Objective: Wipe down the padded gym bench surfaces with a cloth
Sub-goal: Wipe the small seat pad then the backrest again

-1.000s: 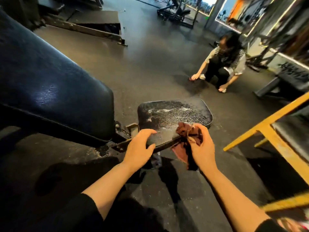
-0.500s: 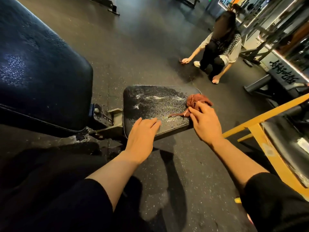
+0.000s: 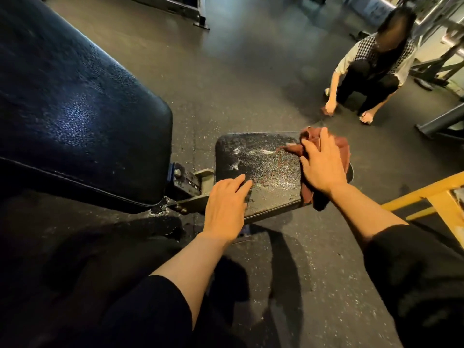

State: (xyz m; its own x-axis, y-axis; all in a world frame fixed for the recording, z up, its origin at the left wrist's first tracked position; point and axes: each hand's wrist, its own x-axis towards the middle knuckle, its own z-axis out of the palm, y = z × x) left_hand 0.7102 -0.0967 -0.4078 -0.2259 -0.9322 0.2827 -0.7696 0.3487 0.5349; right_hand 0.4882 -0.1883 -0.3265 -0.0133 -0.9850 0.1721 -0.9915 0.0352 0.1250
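Seat pad of the gym bench is small, black and nearly square with rounded corners; its cracked vinyl surface shines with wet streaks and white foam marks near the middle. It lies at about 1 o'clock from the frame centre, just beyond the two hands. At 10 o'clock the large dark back pad rises tilted, joined to the seat by a metal hinge bracket.

A dark red cloth covers the far right corner of the seat pad and hangs over its right edge. The right hand presses flat on the cloth with fingers spread and almost straight, so the cloth is under the palm and shows around it at 12 and 5 o'clock. The left hand rests on the near left edge of the seat, fingers relaxed and straight, holding nothing.

At 2 o'clock another person squats on the dark rubber floor. A yellow metal frame stands at 3 o'clock.
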